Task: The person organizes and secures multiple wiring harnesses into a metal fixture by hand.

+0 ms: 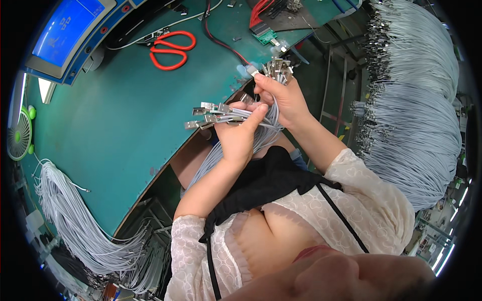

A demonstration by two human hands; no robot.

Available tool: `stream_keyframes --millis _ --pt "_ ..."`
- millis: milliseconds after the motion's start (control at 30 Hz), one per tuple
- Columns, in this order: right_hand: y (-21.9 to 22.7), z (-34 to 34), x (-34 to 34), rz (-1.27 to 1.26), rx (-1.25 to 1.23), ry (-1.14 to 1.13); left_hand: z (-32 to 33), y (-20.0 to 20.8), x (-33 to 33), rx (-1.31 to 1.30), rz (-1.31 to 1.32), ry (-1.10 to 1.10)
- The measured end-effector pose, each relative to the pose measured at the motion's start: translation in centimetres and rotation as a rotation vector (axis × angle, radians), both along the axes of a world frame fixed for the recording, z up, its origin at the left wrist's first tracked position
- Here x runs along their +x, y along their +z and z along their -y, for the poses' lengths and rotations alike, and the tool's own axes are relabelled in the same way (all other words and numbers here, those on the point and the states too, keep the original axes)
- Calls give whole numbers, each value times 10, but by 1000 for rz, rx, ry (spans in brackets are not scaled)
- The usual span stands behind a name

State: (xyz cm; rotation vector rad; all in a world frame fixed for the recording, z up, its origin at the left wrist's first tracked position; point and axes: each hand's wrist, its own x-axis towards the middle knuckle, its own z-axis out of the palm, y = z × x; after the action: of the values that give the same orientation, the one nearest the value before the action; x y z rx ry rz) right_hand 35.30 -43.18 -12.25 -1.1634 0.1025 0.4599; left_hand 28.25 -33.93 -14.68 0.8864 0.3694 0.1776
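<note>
A worker's right hand (282, 98) is closed around a bunch of grey cables (271, 118), gripping it just below a cluster of metal plug connectors (277, 68) that sticks up above the fingers. The left hand (237, 131), directly beside it and touching the same bunch, pinches several cable ends between thumb and fingers, so that a second row of metal connectors (208, 116) fans out to the left over the edge of the bench. The cables trail down from both hands toward the worker's lap.

Beneath the hands lies a green workbench (110, 125) with a curved front edge. Well apart from the hands, red-handled scissors (171, 49) rest on its far side, near a blue screen (64, 27) at the upper left. A small green circuit board (265, 35) with red wires sits beyond the right hand. A thick hank of grey cables (70, 220) drapes over the bench's lower left edge, and a far larger mass of them (411, 105) hangs on a rack to the worker's right.
</note>
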Motion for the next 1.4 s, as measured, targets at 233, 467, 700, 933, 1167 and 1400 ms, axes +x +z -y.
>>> stream_keyframes --millis 233,467,700,933,1167,1400 --pt "4 -7 -1 85 -70 83 -4 3 12 -64 -54 -43" --pt "2 2 -5 59 -51 2 1 -4 -13 67 -45 29" --pt "-1 3 4 14 -46 -31 3 3 -9 -73 84 -9" --pt "-1 3 7 -16 8 -7 -4 4 -9 -94 27 -91" --pt "4 -3 3 24 -75 126 -6 9 -5 -32 -50 -243" --pt "7 6 -4 -18 -57 50 0 5 -12 22 4 -195"
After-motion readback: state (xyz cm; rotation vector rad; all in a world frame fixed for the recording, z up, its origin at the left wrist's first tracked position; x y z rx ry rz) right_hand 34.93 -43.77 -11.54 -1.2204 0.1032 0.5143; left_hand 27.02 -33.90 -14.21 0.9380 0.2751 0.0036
